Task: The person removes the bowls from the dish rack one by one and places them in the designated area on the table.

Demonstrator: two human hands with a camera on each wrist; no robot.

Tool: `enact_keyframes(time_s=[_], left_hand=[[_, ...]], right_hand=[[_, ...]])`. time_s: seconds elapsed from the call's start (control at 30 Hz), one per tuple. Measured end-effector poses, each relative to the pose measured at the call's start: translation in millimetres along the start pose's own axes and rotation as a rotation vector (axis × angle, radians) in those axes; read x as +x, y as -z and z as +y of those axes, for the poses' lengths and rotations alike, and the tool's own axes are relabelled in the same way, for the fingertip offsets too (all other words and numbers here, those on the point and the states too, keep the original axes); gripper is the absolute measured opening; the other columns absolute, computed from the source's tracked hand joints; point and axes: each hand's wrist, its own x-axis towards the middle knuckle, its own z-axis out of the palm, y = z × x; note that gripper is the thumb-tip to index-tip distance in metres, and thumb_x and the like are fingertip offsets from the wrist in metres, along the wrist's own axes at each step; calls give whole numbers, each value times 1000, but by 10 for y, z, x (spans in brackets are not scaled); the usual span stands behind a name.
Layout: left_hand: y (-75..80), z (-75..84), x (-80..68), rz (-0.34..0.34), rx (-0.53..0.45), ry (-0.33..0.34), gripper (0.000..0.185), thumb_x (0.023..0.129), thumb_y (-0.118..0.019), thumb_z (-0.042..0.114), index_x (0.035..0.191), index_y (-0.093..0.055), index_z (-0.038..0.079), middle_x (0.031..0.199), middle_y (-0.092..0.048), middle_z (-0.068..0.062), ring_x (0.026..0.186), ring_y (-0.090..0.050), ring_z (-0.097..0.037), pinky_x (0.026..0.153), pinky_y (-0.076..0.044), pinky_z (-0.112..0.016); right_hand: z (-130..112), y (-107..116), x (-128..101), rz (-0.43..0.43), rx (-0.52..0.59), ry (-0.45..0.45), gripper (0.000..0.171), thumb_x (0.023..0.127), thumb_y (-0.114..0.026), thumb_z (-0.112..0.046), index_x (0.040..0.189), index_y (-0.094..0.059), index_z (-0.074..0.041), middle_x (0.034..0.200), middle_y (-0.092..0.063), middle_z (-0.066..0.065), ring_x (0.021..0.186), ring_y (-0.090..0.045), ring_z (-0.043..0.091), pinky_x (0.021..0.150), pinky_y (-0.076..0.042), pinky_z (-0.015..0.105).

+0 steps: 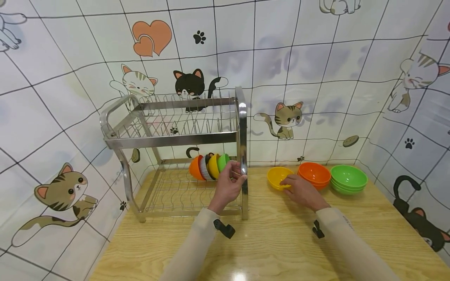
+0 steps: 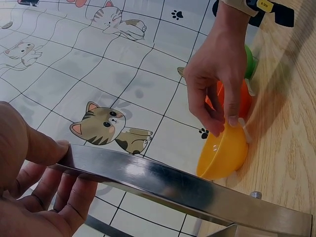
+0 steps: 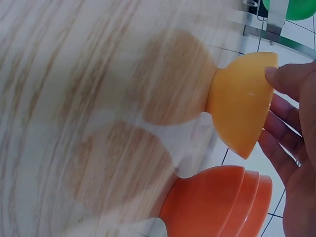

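Left hand (image 1: 228, 186) pinches the metal rack (image 1: 243, 136); right hand (image 1: 301, 191) bends over the yellow bowl (image 1: 275, 181), thumb at its rim, whether gripping I can't tell; sleeve lettering (image 1: 347, 222) illegible.

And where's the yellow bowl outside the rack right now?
In the head view, the yellow bowl stands on the table, right of the dish rack and left of the orange bowls, with the right hand at its rim.

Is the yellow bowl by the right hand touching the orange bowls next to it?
Apart. The right wrist view shows it: there's a gap between the yellow bowl and the orange bowls, with white wall showing through.
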Motion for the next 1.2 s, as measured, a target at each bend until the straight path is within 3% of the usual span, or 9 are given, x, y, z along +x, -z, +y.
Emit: enact_keyframes(time_s=[0.37, 0.93, 1.2], left_hand=[[-8, 18, -31, -1, 6, 6, 31, 98, -68, 8, 126, -57, 11, 109, -62, -13, 89, -58, -18, 77, -49, -21], [-39, 8, -28, 4, -18, 15, 30, 98, -68, 10, 126, -57, 10, 110, -62, -14, 90, -57, -18, 77, -49, -22], [-5, 27, -23, 5, -37, 48, 30, 98, -69, 10, 125, -57, 12, 110, -62, -12, 92, -57, -18, 80, -50, -27]], right_hand=[[-14, 103, -58, 29, 60, -21, 42, 89, -80, -22, 129, -67, -11, 136, -62, 15, 124, -59, 37, 102, -52, 57], [-54, 316, -88, 83, 87, 30, 64, 87, -82, -29, 144, -57, -12, 151, -52, 16, 137, -48, 39, 110, -45, 62], [-219, 459, -74, 109, 132, 41, 76, 86, -83, -38, 151, -49, -17, 157, -46, 14, 141, -43, 40, 109, -43, 67]])
